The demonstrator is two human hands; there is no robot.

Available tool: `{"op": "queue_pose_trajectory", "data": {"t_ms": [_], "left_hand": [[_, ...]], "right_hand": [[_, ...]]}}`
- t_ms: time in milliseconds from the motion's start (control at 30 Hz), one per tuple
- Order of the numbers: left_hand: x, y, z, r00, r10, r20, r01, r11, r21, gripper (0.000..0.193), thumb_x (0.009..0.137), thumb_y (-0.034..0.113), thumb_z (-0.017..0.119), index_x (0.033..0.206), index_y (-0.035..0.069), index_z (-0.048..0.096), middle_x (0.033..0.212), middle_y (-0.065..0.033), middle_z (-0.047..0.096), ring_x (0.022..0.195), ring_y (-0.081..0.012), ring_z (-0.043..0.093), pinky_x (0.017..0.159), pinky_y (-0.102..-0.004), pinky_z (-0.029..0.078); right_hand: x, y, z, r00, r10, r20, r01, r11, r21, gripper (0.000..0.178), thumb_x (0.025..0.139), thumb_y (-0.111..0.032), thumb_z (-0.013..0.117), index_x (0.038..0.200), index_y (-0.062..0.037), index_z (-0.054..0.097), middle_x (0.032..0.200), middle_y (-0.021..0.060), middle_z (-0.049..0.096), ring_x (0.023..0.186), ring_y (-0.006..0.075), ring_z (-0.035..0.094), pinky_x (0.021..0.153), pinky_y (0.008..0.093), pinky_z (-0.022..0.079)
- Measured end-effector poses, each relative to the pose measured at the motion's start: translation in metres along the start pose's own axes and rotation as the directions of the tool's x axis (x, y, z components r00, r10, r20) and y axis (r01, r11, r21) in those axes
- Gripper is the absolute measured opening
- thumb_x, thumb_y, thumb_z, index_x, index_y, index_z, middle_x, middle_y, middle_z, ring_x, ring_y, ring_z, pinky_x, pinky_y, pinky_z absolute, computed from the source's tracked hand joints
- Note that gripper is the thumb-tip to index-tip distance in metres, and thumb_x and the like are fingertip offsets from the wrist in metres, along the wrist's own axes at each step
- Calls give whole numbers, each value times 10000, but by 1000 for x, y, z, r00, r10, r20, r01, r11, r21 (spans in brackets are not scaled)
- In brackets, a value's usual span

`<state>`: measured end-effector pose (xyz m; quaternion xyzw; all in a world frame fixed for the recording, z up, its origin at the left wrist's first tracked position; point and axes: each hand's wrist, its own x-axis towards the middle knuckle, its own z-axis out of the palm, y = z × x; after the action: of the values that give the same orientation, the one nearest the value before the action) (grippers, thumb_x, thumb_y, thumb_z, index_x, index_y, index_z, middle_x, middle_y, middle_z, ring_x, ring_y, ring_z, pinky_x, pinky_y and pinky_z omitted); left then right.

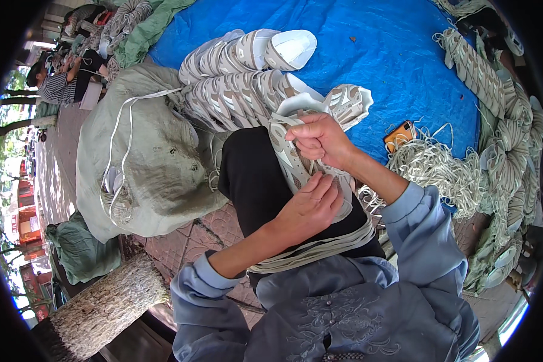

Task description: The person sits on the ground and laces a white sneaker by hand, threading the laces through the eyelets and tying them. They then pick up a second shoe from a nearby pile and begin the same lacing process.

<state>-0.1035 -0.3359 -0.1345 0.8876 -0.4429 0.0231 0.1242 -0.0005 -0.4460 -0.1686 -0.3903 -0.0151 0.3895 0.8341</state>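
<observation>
Nearest the camera, at 6 o'clock, a blue embroidered garment point(344, 320) with both sleeves rolled back off the forearms. Left hand point(311, 205) just below centre, fingers bent and pinching at the lower part of a white-and-beige shoe upper point(292, 160) that lies across the black-trousered knee point(250, 175); right hand point(323, 140) at centre, fingers clenched around the upper's top end near the lace area. Whether a lace is between the fingertips, cannot tell. A bundle of flat pale laces point(320, 247) drapes over the lap just under the left hand, toward 5 o'clock. At 7 o'clock a rough tree trunk point(102, 308) on brick paving point(193, 238). At 9 o'clock a large grey-green sack point(145, 163) with a white cord looped over it, touching the knee's left side. At 3 o'clock a tangled heap of loose white laces point(434, 172), an orange-cased flat object point(399, 136) just beside it. Toward 12 o'clock, rows of matching shoe uppers point(241, 78) stacked on a blue tarp point(392, 54). Along the right rim, 1 to 4 o'clock, more stacked uppers point(501, 120). Far off at 10 o'clock, another person in a striped top point(57, 87), seated low
</observation>
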Motion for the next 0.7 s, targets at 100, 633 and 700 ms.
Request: {"op": "queue_pose_trajectory", "data": {"t_ms": [100, 633, 700], "left_hand": [[-9, -14, -3, 1000, -9, -6, 7, 956, -293, 180, 639, 36, 573, 807, 7, 518, 861, -110, 523, 844, -231, 517, 770, -352, 430], [-110, -58, -73, 573, -702, 424, 798, 358, -485, 98, 751, 58, 620, 842, 22, 612, 725, -72, 611, 647, -98, 574, 566, -240, 445], [-114, -53, -57, 596, -676, 432, 784, 374, -496, 90, 736, 65, 636, 817, 27, 622, 705, -78, 599, 633, -72, 557, 564, -233, 430]], "right_hand": [[0, 1, -3, 1000, 0, 0, 0, 1000, -4, 179, 810, -120, 563, 813, 57, 587, 445, -48, 279, 357, 44, 236, 350, 219, 174], [-1, 3, 4, 1000, 14, -2, -14, 1000, 23, 178, 817, -111, 553, 795, 64, 568, 444, -37, 281, 345, 52, 227, 342, 228, 155], [-1, 3, 6, 999, 35, -4, -35, 999, -32, 186, 819, -118, 555, 794, 65, 567, 444, -37, 279, 345, 52, 228, 342, 227, 157]]}}
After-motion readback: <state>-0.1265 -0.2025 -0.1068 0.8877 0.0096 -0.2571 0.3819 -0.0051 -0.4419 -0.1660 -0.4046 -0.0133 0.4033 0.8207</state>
